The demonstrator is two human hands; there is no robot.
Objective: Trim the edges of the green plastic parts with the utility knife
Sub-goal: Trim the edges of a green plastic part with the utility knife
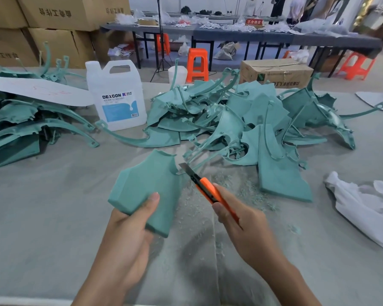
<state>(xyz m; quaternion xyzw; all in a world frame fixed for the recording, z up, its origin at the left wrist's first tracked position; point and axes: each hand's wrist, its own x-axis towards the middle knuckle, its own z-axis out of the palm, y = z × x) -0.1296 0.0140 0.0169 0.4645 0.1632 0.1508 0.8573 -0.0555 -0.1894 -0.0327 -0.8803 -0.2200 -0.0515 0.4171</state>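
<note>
L grip point(131, 226) pinches matte green plastic part point(146, 191); R grip point(241, 224) wraps orange utility knife point(205, 188), blade point(184, 168) out.

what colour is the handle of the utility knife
Bright orange with a black slider section, on the utility knife in the right hand; head view.

Single view: head-worn wide-angle camera, above near edge of worktop point(42, 217), facing forward and down. Left hand point(128, 228) at 7 o'clock and right hand point(241, 224) at 5 o'clock, close under lens, forearms entering from bottom edge. Heap of green parts point(230, 120) at mid-distance, just above centre. Cardboard boxes point(53, 23) at 10 o'clock, far tables point(230, 34) at 12 o'clock, well back. Lines bow toward frame edges
</note>
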